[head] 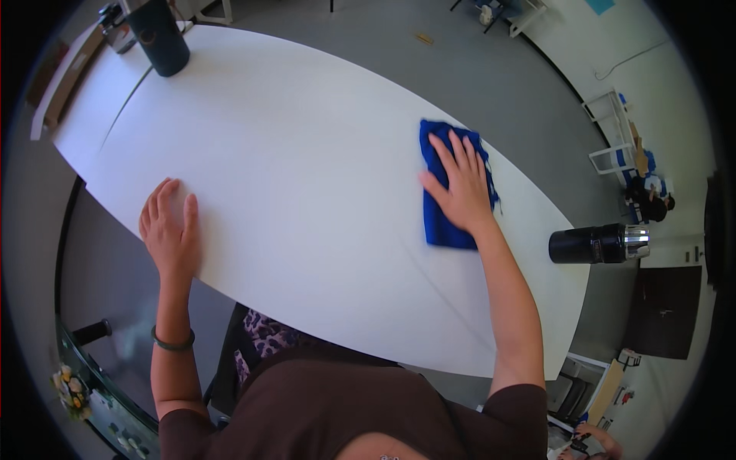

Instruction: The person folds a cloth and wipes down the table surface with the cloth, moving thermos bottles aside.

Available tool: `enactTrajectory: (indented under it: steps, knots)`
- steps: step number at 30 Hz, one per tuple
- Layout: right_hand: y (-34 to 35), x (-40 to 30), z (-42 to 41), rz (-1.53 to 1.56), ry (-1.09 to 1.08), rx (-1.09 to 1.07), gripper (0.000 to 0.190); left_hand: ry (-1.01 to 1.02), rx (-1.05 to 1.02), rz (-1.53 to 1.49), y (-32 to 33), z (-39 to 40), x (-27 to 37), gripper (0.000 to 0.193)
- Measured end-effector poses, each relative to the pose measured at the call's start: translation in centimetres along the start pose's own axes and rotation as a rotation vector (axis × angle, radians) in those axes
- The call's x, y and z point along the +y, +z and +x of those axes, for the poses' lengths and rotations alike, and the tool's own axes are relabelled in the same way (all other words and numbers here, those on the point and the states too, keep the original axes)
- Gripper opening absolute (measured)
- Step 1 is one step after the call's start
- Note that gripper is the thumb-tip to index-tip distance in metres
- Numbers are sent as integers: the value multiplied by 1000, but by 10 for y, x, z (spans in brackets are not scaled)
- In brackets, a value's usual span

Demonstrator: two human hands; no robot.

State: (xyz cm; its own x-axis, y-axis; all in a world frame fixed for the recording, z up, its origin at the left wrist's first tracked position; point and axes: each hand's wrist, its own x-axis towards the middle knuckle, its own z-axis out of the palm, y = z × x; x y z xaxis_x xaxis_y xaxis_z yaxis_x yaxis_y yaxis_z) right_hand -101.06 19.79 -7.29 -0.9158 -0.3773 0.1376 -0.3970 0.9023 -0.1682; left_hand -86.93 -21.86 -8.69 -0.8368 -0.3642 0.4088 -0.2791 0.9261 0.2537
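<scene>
Palm down, my right hand [464, 190] lies on a blue cloth [440, 221] with its fingers spread. The cloth is flat on the white table [316, 172], near the far edge at the right, and its right side is frayed. My left hand [171, 227] rests at the near edge of the table on the left, thumb apart from the fingers, with nothing seen in it. A green bangle [172, 345] is around my left forearm. The cloth's part under my right palm is hidden.
A black thermos with a silver cap [598, 244] stands at the table's right end. A dark cylindrical container [161, 43] stands at the far left, beside a glass object [119, 34]. At the right, a person [650, 201] is far off; another person's arm [601, 440] shows lower down.
</scene>
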Motion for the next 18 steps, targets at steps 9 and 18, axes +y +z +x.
enactTrajectory:
  steps: [9,18]
  knots:
    - [15,-18,38,0,-4,42,62,11,9,-9,5,-1,7,42]
    - [-50,-71,-96,30,-160,-202,57,1,-14,-17,-3,1,10,39]
